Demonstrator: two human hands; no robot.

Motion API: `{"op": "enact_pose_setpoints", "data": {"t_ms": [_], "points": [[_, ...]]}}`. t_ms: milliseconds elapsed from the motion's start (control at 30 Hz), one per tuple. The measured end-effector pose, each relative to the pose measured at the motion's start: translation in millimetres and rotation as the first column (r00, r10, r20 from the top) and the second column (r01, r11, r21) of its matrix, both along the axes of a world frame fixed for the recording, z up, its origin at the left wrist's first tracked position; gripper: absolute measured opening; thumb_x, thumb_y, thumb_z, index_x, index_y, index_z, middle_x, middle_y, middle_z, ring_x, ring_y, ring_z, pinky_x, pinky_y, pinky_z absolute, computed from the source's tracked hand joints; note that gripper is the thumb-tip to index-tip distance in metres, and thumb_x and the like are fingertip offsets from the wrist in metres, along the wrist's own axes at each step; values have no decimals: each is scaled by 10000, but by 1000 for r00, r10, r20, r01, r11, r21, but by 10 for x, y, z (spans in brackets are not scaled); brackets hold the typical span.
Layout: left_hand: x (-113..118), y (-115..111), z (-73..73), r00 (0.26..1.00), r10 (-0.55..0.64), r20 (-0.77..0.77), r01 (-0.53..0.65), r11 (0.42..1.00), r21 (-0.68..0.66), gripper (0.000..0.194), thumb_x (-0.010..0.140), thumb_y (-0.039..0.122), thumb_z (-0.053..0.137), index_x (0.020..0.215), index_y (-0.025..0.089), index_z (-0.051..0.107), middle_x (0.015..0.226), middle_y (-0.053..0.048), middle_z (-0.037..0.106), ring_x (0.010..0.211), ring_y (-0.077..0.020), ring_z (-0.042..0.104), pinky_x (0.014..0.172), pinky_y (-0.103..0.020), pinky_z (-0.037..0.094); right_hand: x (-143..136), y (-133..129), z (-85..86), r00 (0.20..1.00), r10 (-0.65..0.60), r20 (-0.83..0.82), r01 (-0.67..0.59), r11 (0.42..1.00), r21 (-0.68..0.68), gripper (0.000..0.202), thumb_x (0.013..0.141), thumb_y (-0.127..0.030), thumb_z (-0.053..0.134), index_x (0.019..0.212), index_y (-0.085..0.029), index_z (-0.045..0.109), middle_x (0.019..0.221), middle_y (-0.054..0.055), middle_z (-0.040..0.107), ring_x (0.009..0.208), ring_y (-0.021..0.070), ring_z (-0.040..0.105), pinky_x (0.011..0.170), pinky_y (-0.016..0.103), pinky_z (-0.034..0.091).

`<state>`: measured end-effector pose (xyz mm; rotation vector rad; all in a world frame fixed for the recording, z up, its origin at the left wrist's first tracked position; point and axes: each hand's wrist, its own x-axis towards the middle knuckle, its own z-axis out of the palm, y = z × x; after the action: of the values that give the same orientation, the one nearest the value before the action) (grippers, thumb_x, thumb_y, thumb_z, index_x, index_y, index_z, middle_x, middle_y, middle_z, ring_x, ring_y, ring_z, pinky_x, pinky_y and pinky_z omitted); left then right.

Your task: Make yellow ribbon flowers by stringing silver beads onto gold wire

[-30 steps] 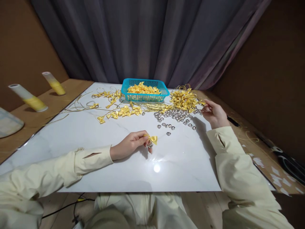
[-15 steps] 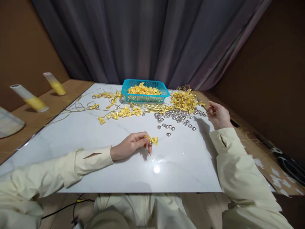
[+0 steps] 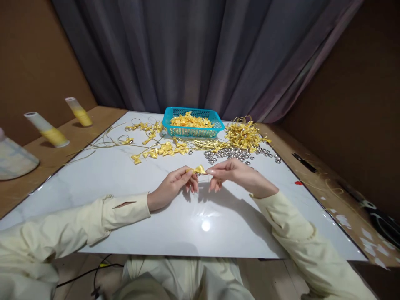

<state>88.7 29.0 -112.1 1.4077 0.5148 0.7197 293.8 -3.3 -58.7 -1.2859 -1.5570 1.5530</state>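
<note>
A small yellow ribbon bow (image 3: 200,169) is stretched between my two hands above the white tabletop. Its left side is pinched by my left hand (image 3: 175,183), and its right end sits between the thumb and forefinger of my right hand (image 3: 234,173). The other fingers of both hands hang loosely below. A bit of silver shows under the bow, partly hidden. Just behind my right hand lie many silver beads (image 3: 229,153), some of them covered by it.
A turquoise basket (image 3: 193,132) of yellow bows stands at the back. To its right is a heap of bows with gold cords (image 3: 243,135); more bows (image 3: 168,148) lie left. Yellow spools (image 3: 54,136) stand at far left. A black pen-like tool (image 3: 303,162) lies on the right.
My right hand has come in from the far right edge of the table to the bow and taken its right end. The left hand keeps its hold, nearly in place.
</note>
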Motion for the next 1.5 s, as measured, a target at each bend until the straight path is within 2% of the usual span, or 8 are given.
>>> {"op": "enact_pose_setpoints", "data": {"t_ms": [300,633,933,1100,1200,1333,1433,1500], "points": [[-2,-39,-12,995,24,-99,-11,991,130,376,884,505,445,794,149,526,644,2,553,584,-104,481,590,-244,397,-260,-42,-208,996,-49,-74,51,998,28,336,729,-469,676,757,-145,591,602,25,671,464,96,571,495,224,470],[-37,-39,-53,945,257,-203,-167,912,376,366,928,410,391,704,160,537,612,21,531,567,-97,460,581,-223,368,-427,-103,-284,965,-215,-152,223,974,40,360,718,-495,680,764,-162,551,521,2,637,383,92,528,401,204,425],[-33,-47,-29,943,255,-214,-172,923,344,355,912,427,381,675,176,465,567,41,447,519,-98,414,535,-228,339,-456,-155,-255,965,-185,-184,183,983,-28,354,719,-495,677,752,-165,555,501,-4,614,356,91,490,359,204,396],[-44,-62,-23,921,332,-203,-221,876,429,344,921,386,373,658,177,448,562,48,412,516,-92,387,544,-228,319,-564,-232,-320,948,-310,-67,317,932,177,305,788,-474,608,796,-182,523,479,-28,581,339,81,437,359,198,358],[-47,-68,-22,922,333,-199,-230,882,412,335,927,370,364,661,180,437,552,55,383,506,-91,367,538,-229,311,-595,-273,-421,930,-358,84,266,812,520,190,871,-361,526,842,-173,520,496,-31,575,382,77,464,428,190,379],[-40,-74,-13,923,333,-193,-238,889,392,339,928,357,369,642,181,420,551,56,372,511,-91,358,541,-230,309,-562,-280,-531,822,-490,289,-27,474,880,141,928,-220,432,882,-143,541,522,-18,578,418,75,493,444,188,329],[-33,-71,-4,922,331,-202,-238,894,379,337,926,353,369,646,178,433,549,56,369,513,-92,356,539,-232,306,-510,-258,-552,705,-602,375,-309,214,927,152,933,-148,404,940,-112,552,536,-6,575,440,88,486,440,224,284],[-32,-65,-4,925,325,-196,-236,898,372,332,923,348,369,643,179,428,551,55,375,515,-93,358,533,-232,303,-480,-244,-555,669,-622,406,-424,130,897,162,912,-90,416,1010,-78,545,551,-2,576,468,97,492,449,241,287]]}}
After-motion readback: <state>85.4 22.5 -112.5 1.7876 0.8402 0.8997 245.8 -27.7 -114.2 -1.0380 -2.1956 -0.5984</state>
